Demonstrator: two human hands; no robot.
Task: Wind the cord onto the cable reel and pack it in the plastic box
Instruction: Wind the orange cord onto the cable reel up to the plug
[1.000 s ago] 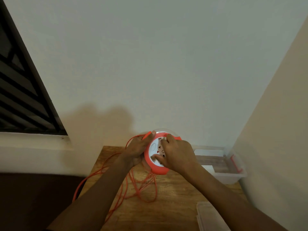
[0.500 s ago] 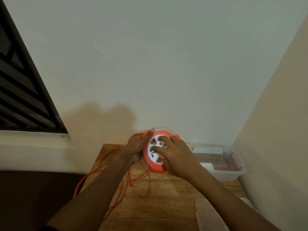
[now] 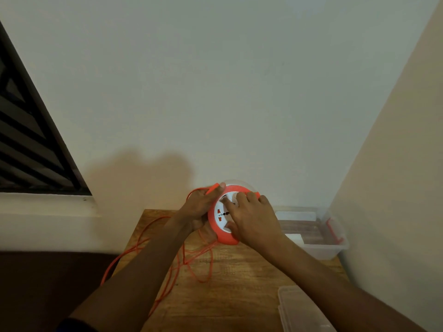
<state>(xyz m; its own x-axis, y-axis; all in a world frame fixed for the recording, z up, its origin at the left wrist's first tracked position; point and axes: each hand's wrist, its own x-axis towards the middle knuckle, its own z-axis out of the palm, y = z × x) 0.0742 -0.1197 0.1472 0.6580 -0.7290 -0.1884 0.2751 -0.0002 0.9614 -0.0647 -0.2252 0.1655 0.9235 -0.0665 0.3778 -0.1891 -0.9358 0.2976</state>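
- I am looking down from the head camera at a wooden table [image 3: 239, 283] pushed into a corner between two pale walls.
- The cable reel [image 3: 221, 232], orange with a white socket face, is sitting tilted above the far part of the table, held up between both hands.
- The left hand [image 3: 199, 208] is gripping the reel's left rim, fingers curled around the edge and thumb lying along the orange handle piece at the top.
- The right hand [image 3: 255, 220] is lying over the white face, fingers spread and pressing on it, thumb resting low near the bottom rim; the fingers are covering much of the sockets.
- The orange cord [image 3: 189, 259] is hanging from under the reel in loose loops across the table, and one long loop is trailing off the left edge toward the dark floor. I cannot tell how much cord is sitting on the reel.
- The clear plastic box [image 3: 321, 246] is standing open at the far right of the table, near the side wall, with a red latch showing on its right end. It is just beside the right hand, not touching the reel.
- A clear lid [image 3: 302, 310] is lying flat at the near right of the table, partly behind the right forearm.
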